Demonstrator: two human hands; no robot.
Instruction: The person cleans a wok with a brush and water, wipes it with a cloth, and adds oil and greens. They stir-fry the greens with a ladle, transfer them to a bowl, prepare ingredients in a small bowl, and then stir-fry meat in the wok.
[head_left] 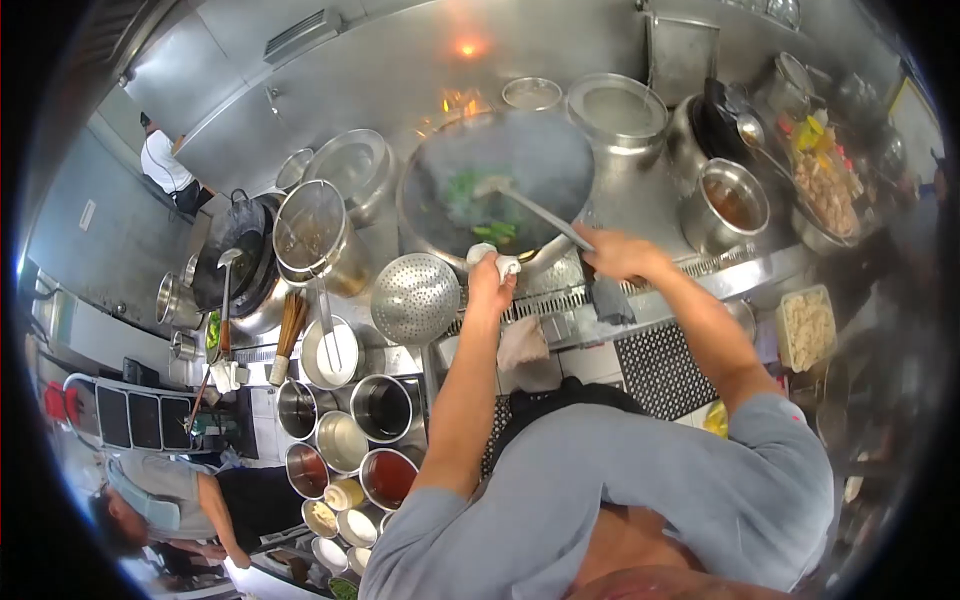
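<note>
Two hands work a wide round dark steel wok (535,150) at the far edge of the stainless worktop (640,200). The left hand (490,288) is clamped on its white cloth-wrapped handle (497,260). The right hand (620,255) is closed round a long metal ladle (540,212) that lies among glossy leafy greens (480,215). A round steel pot of red sauce (388,477) stands toward the left edge.

Bright, even kitchen light bounces off the steel wall (400,70), where orange flame glare (468,47) glows. The fisheye bends everything at the dark, blurred edges; steam hazes the wok (500,170).
</note>
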